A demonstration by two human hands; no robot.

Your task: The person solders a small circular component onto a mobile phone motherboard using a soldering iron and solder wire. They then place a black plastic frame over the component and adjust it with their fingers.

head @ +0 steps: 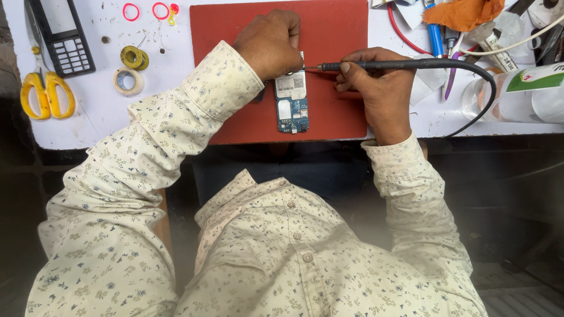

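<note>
A blue phone circuit board lies on a red mat on the white bench. My left hand is closed over the board's upper end and pins it down. My right hand grips a black soldering iron like a pen. The iron's thin metal tip points left and meets the top edge of the board, just beside my left fingers. The iron's black cable loops off to the right. The top part of the board is hidden under my left hand.
At the left lie yellow-handled scissors, a black calculator-like device, two tape rolls and pink rings. At the right are a blue tool, an orange cloth, clear plastic containers and several small tools.
</note>
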